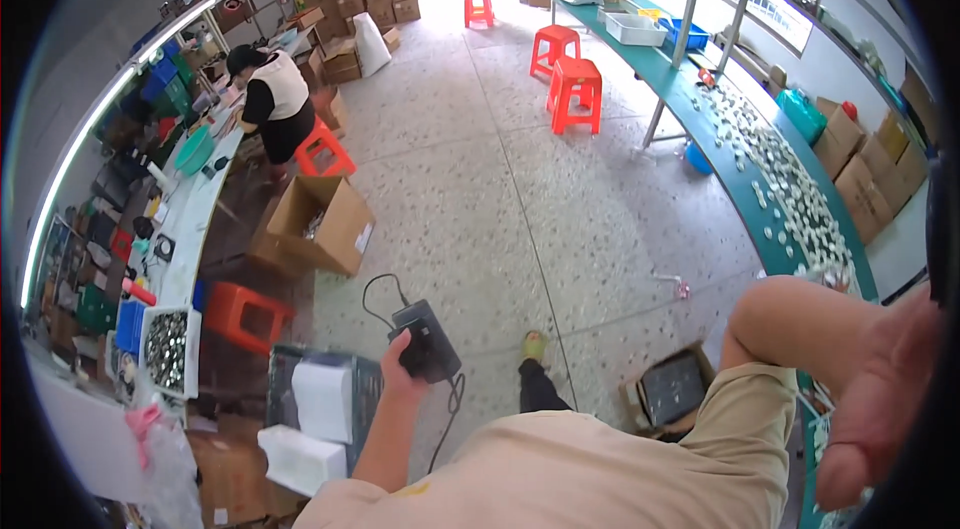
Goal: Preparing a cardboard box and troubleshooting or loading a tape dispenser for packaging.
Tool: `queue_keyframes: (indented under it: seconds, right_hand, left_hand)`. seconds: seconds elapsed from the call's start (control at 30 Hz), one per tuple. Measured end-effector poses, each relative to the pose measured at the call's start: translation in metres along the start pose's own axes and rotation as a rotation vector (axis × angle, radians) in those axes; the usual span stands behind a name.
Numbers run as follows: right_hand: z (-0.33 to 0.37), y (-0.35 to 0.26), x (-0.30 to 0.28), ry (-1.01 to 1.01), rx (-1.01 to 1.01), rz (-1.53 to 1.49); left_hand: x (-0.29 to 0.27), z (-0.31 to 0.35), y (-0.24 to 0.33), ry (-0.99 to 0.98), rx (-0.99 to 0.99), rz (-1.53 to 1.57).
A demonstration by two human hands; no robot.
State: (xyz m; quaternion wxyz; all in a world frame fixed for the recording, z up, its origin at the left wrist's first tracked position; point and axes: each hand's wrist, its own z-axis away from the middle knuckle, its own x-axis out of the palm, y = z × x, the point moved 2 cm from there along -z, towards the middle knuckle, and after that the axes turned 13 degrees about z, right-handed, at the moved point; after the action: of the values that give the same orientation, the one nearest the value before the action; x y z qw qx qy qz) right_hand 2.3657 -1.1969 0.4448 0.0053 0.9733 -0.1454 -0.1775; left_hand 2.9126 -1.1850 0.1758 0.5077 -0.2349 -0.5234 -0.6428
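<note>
My left hand [400, 375] is closed round a black box-shaped device [431, 341], with the thumb lying across its top. One thin cable [369, 295] loops out from the device's far end, and another cord [449, 421] hangs from its near end beside my shirt. What kind of device it is, I cannot make out. Close to the camera at the right rim is my raised right hand [868, 411], its thumb pointing down. Its other fingers are cut off by the dark rim, so whether it holds anything is hidden.
A green workbench [728, 166] covered with small pale parts runs along the right. Red stools [574, 94] stand on the floor. On the left, a person [275, 94] sits at a white bench [190, 219], near an open carton [318, 224]. A grey crate [366, 399] with white foam blocks lies nearby.
</note>
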Motion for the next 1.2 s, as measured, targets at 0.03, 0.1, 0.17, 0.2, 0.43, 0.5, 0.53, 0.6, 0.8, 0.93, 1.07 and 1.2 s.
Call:
queue_keyframes:
  seconds: [0.03,0.1,0.17,0.2,0.43,0.5,0.53,0.6,0.8,0.93,1.07,1.2]
  right_hand:
    - [-0.037,0.033,0.048,-0.018,-0.011,0.004]
    - [-0.007,0.095,-0.002,-0.068,-0.031,0.003]
    - [-0.047,0.156,0.05,-0.097,-0.055,0.028]
    - [-0.096,0.186,0.135,-0.104,-0.062,0.005]
    - [-0.163,0.372,0.253,-0.192,-0.144,0.086]
    - [-0.187,0.414,0.306,-0.218,-0.177,0.124]
    - [-0.184,0.435,0.305,-0.229,-0.195,0.142]
    - [-0.208,0.468,0.366,-0.235,-0.232,0.175]
    - [-0.274,0.589,0.467,-0.174,-0.345,0.321]
    - [-0.249,0.656,0.437,-0.195,-0.297,0.383]
    - [-0.253,0.763,0.477,-0.223,-0.199,0.37]
    - [-0.266,0.931,0.599,-0.224,-0.216,0.327]
  left_hand:
    - [-0.005,-0.04,0.001,-0.003,-0.012,0.017]
    - [-0.023,-0.112,0.012,0.135,0.013,0.116]
    - [0.022,-0.174,0.014,0.13,-0.039,0.119]
    - [0.046,-0.198,0.016,0.111,-0.011,0.098]
    - [0.122,-0.422,0.052,0.153,-0.016,0.089]
    - [0.135,-0.497,0.066,0.081,-0.054,0.091]
    - [0.141,-0.535,0.07,0.086,-0.053,0.089]
    - [0.158,-0.613,0.081,0.023,-0.102,0.085]
    - [0.253,-0.816,0.129,-0.102,-0.106,0.023]
    - [0.306,-0.938,0.161,-0.151,-0.158,0.034]
    - [0.327,-1.068,0.181,-0.107,-0.133,0.087]
    - [0.373,-1.178,0.189,-0.121,-0.081,0.005]
